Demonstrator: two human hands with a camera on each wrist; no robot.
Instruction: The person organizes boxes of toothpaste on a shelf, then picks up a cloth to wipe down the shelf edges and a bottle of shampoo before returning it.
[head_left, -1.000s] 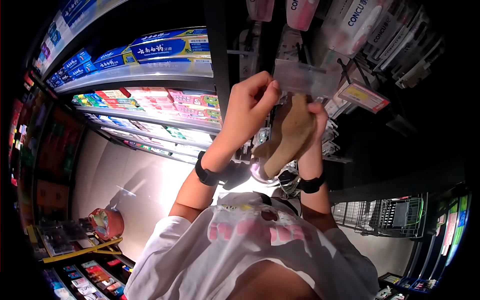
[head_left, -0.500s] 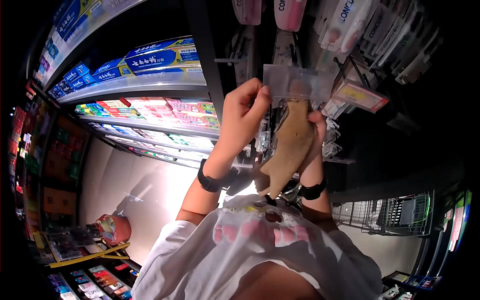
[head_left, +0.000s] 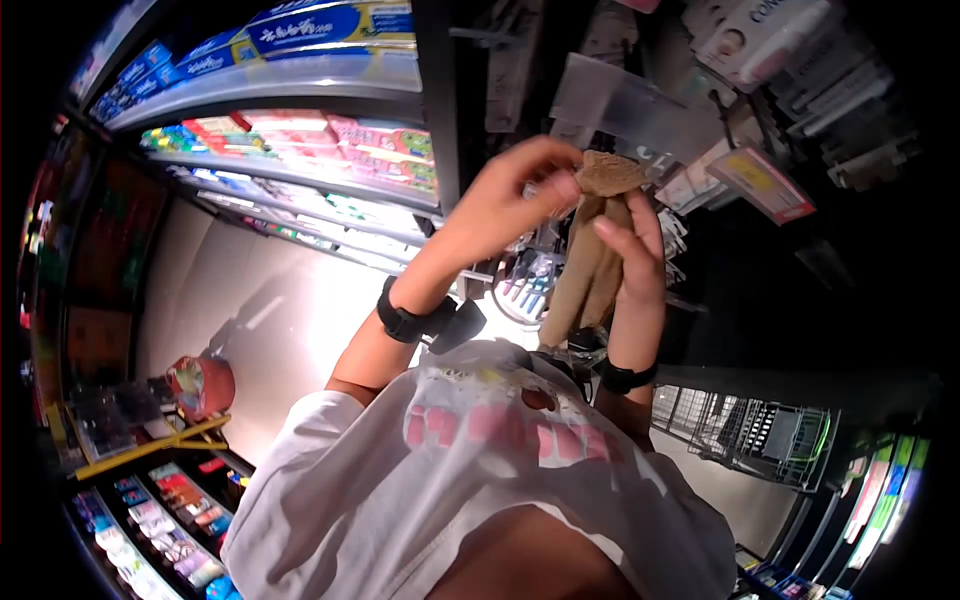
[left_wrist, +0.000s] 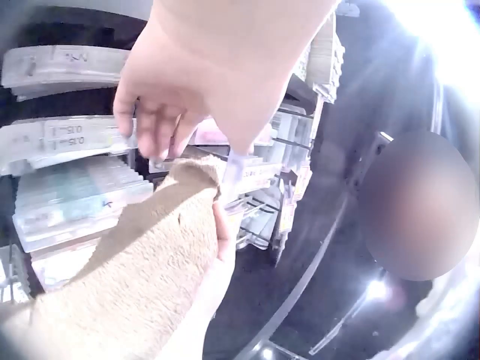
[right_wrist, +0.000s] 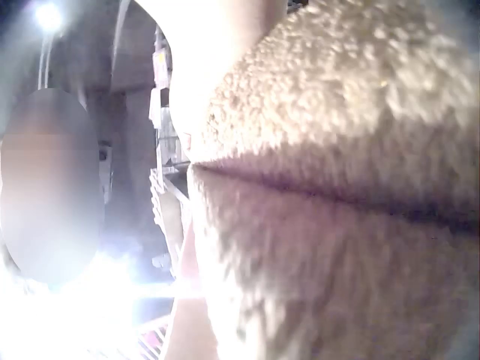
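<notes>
- The head view alone shows both hands. The left hand (head_left: 510, 200) pinches the top of the tan cloth (head_left: 595, 260), and the right hand (head_left: 632, 255) grips its side. The cloth is held in the air before the hanging racks, right of the toothpaste shelves (head_left: 300, 70).
- The left wrist view adds a clear plastic strip (left_wrist: 234, 171) under the thumb. The right wrist view shows only cloth pile, close up.
- Count: one tan cloth, two hands, two black wristbands (head_left: 403, 322).
- Half a second ago the cloth hung flat. It is now bunched narrower, with its top crumpled.
</notes>
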